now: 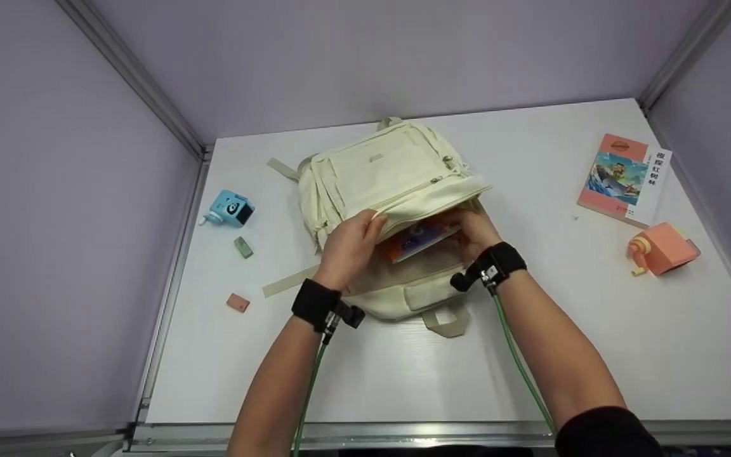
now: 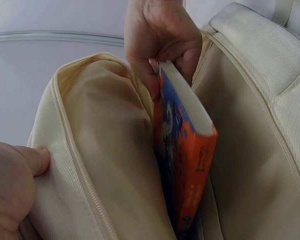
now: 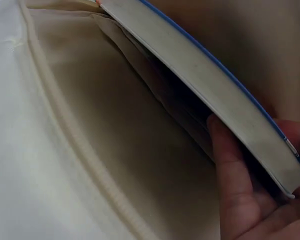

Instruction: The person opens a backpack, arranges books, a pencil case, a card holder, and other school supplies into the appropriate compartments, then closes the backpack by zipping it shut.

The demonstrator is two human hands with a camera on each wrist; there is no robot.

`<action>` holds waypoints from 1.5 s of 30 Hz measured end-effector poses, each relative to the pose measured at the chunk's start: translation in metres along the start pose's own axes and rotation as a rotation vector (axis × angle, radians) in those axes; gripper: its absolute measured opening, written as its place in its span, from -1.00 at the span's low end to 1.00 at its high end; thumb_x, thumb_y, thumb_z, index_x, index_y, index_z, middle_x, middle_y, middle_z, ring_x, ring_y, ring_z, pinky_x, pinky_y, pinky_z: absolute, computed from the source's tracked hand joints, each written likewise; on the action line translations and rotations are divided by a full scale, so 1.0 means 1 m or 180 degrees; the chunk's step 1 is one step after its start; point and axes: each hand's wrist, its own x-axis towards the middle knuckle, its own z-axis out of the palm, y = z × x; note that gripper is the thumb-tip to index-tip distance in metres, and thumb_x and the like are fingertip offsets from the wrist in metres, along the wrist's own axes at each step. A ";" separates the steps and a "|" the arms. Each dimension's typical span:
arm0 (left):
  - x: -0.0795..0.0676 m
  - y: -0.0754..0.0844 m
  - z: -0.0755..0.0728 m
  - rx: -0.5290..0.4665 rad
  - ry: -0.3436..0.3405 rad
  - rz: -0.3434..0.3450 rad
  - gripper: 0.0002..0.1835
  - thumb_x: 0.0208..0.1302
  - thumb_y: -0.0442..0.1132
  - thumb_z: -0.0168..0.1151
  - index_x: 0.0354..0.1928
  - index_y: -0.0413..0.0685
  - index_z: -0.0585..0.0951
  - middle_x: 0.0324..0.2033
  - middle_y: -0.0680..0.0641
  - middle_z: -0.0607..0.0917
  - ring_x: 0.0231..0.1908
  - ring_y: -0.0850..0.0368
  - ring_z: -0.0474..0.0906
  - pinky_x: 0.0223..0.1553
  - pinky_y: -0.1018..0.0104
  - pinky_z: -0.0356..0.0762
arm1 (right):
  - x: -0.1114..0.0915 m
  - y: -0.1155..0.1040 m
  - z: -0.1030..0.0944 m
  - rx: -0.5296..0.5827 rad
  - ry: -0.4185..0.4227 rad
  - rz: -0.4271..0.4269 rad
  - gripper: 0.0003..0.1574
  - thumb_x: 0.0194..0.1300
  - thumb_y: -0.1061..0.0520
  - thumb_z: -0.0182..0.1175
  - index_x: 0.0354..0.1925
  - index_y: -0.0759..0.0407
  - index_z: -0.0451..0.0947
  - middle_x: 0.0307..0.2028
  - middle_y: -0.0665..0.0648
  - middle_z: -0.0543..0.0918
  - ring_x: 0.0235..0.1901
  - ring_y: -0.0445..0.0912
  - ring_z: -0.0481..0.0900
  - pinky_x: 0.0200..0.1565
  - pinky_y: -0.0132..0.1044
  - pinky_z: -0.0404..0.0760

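Note:
A cream backpack (image 1: 384, 165) lies on the white table, its main compartment unzipped toward the person. My left hand (image 1: 353, 246) pinches the edge of the raised front panel, thumb on top, and holds the opening apart. Inside the mouth is a thick book (image 2: 187, 150) with an orange spine and a blue and orange cover. My right hand (image 1: 472, 231) grips one end of this book, with fingers on both covers, as the right wrist view shows. The book stands on edge between the front panel and the beige lining (image 3: 115, 115). Its lower part is hidden in the bag.
At the left are a blue pencil sharpener (image 1: 231, 208), a green eraser (image 1: 243, 247) and a reddish eraser (image 1: 238, 302). A coral-covered book (image 1: 616, 181) and an orange pencil sharpener (image 1: 665, 249) sit at the right. Backpack straps (image 1: 289, 281) spread over the table. Walls enclose three sides.

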 end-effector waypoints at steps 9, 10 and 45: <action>-0.001 0.001 0.001 0.0022 0.0000 0.0022 -0.60 0.61 0.08 -0.03 -0.40 0.04 0.40 -0.57 0.08 0.29 -0.53 0.12 0.29 -0.40 0.24 0.26 | 0.013 0.001 0.007 0.0086 0.0012 0.0116 -0.86 0.44 0.35 0.20 -0.28 0.15 0.55 -0.51 0.09 0.56 -0.48 -0.06 0.49 -0.16 -0.11 0.46; -0.001 0.000 0.001 0.0020 -0.0002 0.0025 -0.60 0.61 0.08 -0.03 -0.40 0.04 0.39 -0.58 0.08 0.29 -0.53 0.12 0.29 -0.40 0.24 0.26 | 0.015 0.001 0.007 0.0029 -0.0011 0.0084 -0.83 0.45 0.34 0.19 -0.31 0.13 0.56 -0.53 0.08 0.55 -0.48 -0.07 0.48 -0.16 -0.12 0.46; -0.002 0.000 0.008 0.0094 -0.0009 -0.0054 -0.62 0.61 0.08 -0.02 -0.39 0.05 0.42 -0.58 0.09 0.29 -0.51 0.12 0.32 -0.41 0.22 0.27 | -0.033 -0.046 -0.091 -0.2029 0.0297 -0.0495 -0.46 0.51 0.23 -0.11 0.31 0.51 0.44 0.24 0.48 0.53 0.17 0.15 0.59 0.17 -0.18 0.59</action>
